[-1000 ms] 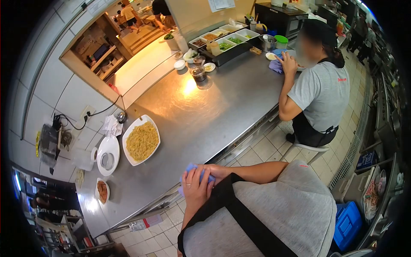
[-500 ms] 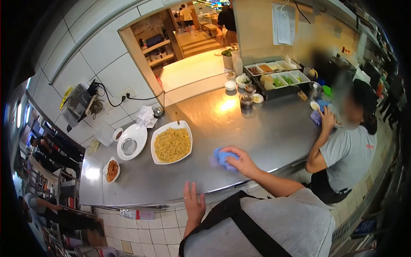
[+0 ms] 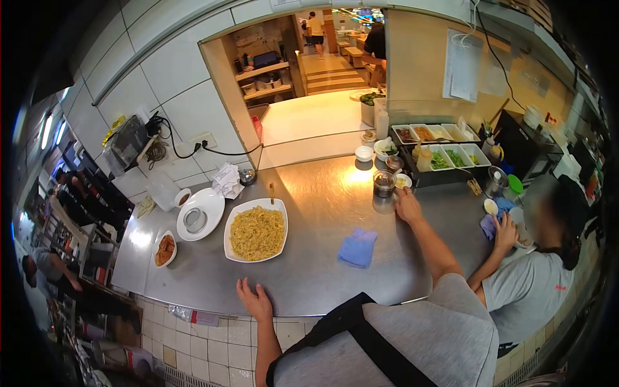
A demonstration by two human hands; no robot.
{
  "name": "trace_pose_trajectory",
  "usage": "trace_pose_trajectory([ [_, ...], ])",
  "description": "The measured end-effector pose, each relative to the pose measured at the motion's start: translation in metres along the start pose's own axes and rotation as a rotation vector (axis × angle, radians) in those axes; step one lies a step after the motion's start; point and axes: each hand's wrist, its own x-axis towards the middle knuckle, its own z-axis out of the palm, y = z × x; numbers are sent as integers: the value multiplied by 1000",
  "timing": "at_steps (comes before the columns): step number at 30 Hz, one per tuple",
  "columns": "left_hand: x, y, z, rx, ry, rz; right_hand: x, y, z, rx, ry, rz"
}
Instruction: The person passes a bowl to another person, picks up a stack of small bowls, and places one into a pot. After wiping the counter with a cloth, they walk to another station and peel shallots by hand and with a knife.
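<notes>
Cloth (image 3: 358,247), blue and crumpled, is seen lying loose on the counter (image 3: 322,193), just to the right of the noodle plate (image 3: 256,230). It is touched by neither hand, so the work with it is judged to be set aside for now. The steel around it shows no spills or crumbs that can be made out.

The right hand (image 3: 406,205) is stretched out well to the right of the noodle plate and farther back, past the cloth. Its fingers are held together and pointed at a small dish (image 3: 403,180) beside a dark jar (image 3: 383,183). The tips are at or very near the dish. Whether it is gripped cannot be told, and nothing is seen lifted. The reach is judged to be near its end, with any grasp not yet shown.

The left hand (image 3: 255,300) is laid flat on the counter's near edge, in front of the noodle plate, with the fingers spread and nothing held.

A white plate (image 3: 196,219) is left standing to the left of the noodle plate. Far to the right, a co-worker's hand (image 3: 505,233) is rested on another cloth.
</notes>
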Motion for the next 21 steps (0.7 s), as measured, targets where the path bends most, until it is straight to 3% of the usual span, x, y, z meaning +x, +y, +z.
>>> trace_pose_trajectory([
  [17, -4, -1, 2, 51, 38, -8, -13, 60, -15, -252, 263, -195],
  [21, -3, -1, 3, 53, 45, -9, -9, 29, -34, -199, 240, -188],
])
